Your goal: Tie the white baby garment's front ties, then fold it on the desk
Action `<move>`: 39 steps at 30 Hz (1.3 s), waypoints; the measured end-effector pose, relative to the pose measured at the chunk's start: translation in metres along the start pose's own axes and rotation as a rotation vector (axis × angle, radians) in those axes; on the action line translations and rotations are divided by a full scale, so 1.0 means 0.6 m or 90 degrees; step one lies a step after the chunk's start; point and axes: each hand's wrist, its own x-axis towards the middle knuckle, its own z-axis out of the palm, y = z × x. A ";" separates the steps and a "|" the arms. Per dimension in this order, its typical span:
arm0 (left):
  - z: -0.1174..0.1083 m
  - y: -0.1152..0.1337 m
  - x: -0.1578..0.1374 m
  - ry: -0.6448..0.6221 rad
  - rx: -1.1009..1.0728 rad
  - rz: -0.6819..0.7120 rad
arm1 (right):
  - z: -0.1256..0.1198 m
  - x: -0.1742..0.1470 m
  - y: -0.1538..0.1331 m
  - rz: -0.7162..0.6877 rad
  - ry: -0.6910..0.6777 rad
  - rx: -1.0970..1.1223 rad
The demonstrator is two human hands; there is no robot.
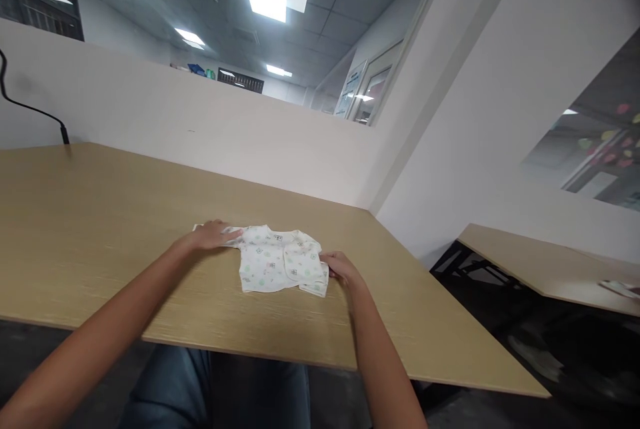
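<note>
Left hand (211,234): palm down, fingers stretched out over the left sleeve of the shirt (265,270).
Right hand (342,265): fingertips touch the shirt's right edge; whether they pinch the cloth, one cannot tell.
Shirt: small, white, printed with green spots and little figures, lying spread between both hands.
Table (125,216): pale wood, under the shirt.
Wall (250,136): white, along the table's far edge.
Cable (35,109): black, far left.
Second table (510,252): right, apart from the first.

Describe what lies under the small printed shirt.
The tabletop shows around the printed shirt; the patch directly beneath is covered, so anything else there cannot be seen.
</note>
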 end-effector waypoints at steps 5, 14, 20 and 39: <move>0.055 0.007 0.022 -0.034 0.046 -0.080 | -0.011 0.002 0.001 -0.012 0.034 0.012; 0.056 -0.077 0.057 0.023 0.070 -0.042 | -0.031 0.004 -0.011 -0.044 0.140 0.025; 0.062 -0.079 0.059 0.041 0.068 -0.037 | -0.014 -0.023 -0.016 -0.004 -0.013 -0.064; 0.055 -0.047 0.031 0.144 0.063 0.023 | -0.051 -0.024 -0.028 -0.124 0.242 -0.254</move>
